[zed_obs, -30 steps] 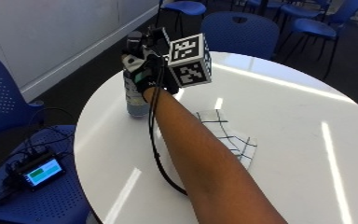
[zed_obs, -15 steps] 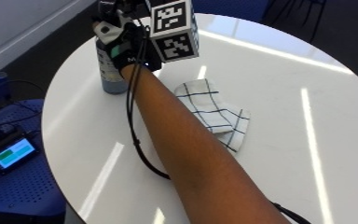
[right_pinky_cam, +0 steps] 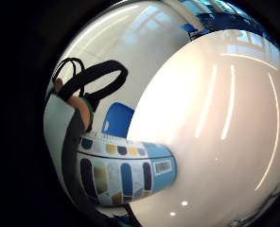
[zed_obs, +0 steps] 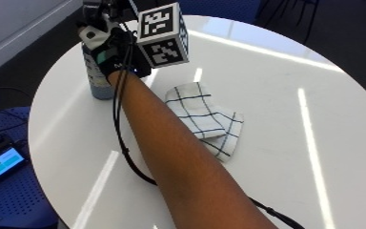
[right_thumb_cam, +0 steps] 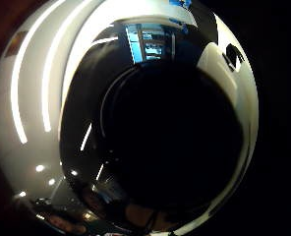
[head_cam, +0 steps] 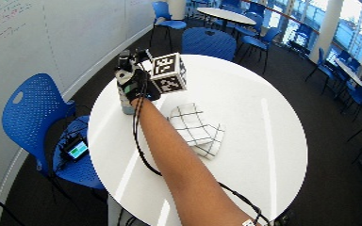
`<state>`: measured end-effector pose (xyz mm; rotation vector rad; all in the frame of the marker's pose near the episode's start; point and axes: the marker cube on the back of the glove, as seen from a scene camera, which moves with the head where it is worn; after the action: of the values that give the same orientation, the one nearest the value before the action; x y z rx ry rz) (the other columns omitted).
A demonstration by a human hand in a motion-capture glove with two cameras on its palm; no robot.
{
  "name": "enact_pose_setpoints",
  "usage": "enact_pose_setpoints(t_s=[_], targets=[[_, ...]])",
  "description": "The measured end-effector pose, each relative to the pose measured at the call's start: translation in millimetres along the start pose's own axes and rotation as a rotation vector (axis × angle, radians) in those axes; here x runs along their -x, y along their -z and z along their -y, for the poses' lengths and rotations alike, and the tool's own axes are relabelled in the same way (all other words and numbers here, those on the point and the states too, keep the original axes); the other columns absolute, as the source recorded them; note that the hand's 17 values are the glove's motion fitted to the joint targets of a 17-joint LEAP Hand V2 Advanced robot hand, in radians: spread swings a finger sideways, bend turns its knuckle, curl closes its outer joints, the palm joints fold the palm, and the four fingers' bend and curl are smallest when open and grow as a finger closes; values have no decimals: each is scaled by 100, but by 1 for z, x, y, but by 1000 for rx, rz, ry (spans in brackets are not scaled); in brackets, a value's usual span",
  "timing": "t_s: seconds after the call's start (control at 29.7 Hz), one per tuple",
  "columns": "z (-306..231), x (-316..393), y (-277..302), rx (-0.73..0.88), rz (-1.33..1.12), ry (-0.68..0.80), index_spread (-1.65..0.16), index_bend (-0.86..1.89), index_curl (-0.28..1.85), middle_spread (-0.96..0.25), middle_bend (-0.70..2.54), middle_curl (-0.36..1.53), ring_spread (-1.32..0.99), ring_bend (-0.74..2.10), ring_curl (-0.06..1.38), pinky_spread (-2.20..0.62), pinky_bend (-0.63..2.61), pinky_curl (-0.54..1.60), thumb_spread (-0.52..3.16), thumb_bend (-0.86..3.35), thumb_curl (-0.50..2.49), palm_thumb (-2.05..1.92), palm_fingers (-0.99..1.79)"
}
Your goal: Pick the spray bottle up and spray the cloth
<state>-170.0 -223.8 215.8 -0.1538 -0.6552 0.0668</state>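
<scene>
On table edge | spray bottle (zed_obs: 98, 76) upright, patterned label | grip (zed_obs: 116, 55) wrapped round it

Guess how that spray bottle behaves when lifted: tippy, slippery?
The spray bottle stands tall and narrow near the table edge, so probably tippy if nudged. Its glossy label may be somewhat slippery. Fill level isn't visible, so weight is unclear.

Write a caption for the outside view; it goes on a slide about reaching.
Gloved right hand at the spray bottle standing on the white table, checked cloth lying beside the forearm.
</scene>
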Motion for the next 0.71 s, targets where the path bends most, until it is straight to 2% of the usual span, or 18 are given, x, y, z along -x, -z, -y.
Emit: enact_pose_setpoints(t_s=[0.2, 0.44, 0.71], targets=[[2, -8, 0, -12, -8, -19, -29, 20, 53, -18, 40, 48, -20, 43, 45, -27, 47, 43, 56, -3, 75, 92, 130], [-13, -50, -3, 30, -27, -126, -30, 21, 54, -17, 40, 48, -19, 43, 45, -24, 44, 43, 57, -3, 75, 92, 128], [-34, -85, -12, 111, -101, -216, -30, 25, 53, -16, 38, 47, -17, 38, 43, -4, 15, 35, 76, -8, 66, 76, 103]])
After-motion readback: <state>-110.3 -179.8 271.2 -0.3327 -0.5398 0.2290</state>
